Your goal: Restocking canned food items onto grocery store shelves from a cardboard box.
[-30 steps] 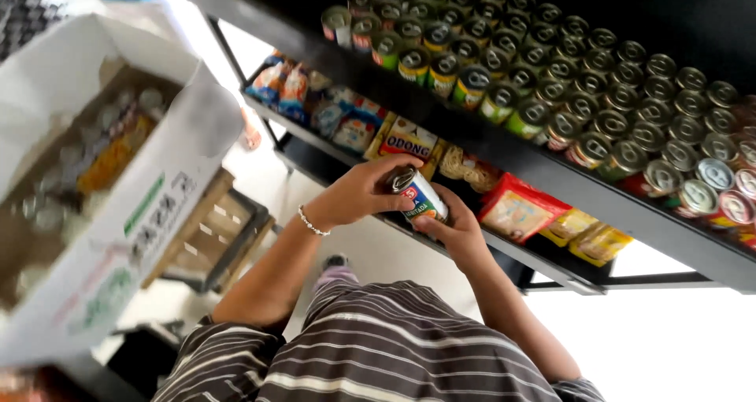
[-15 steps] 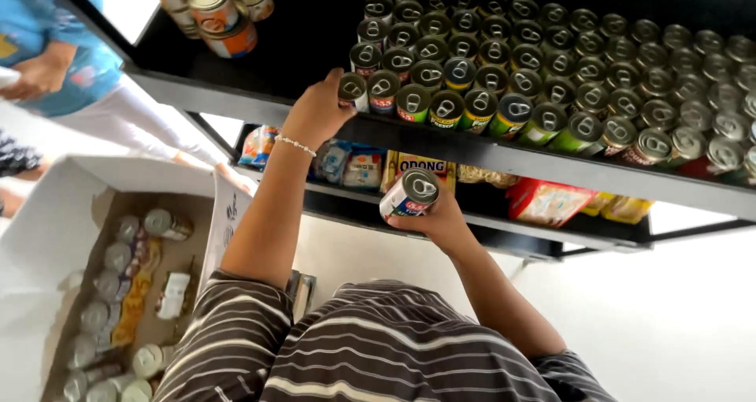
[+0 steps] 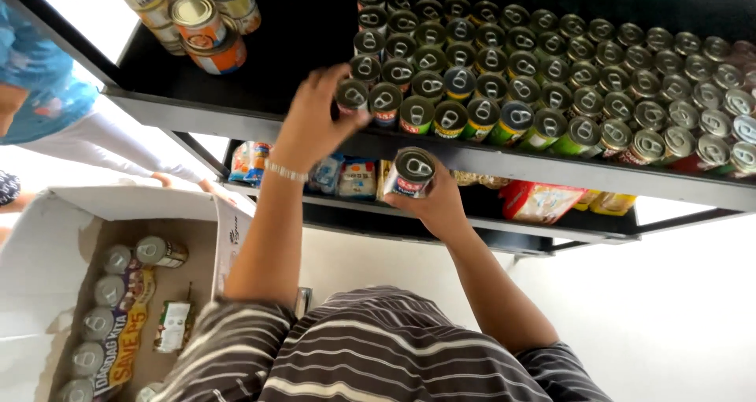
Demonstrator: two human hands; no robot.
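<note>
My left hand (image 3: pixel 315 114) reaches up to the front edge of a black shelf (image 3: pixel 236 114) and grips a small pull-tab can (image 3: pixel 351 96) at the left end of the rows of cans (image 3: pixel 551 71). My right hand (image 3: pixel 437 201) is lower, just below the shelf edge, and holds a second small can (image 3: pixel 411 171) with a red label, its pull-tab lid facing me. A bracelet sits on my left wrist. My striped sleeves fill the bottom of the view.
An open cardboard box (image 3: pixel 55 213) at lower left holds several more cans (image 3: pixel 118 292). Larger cans (image 3: pixel 197 24) stand on the shelf at upper left. A lower shelf (image 3: pixel 488 225) carries snack packets (image 3: pixel 539 201). Another person in blue (image 3: pixel 35 87) is at the far left.
My left hand has stayed at the shelf edge and settled its can against the leftmost row. My right hand has lifted its can closer to the shelf. The view has shifted slightly.
</note>
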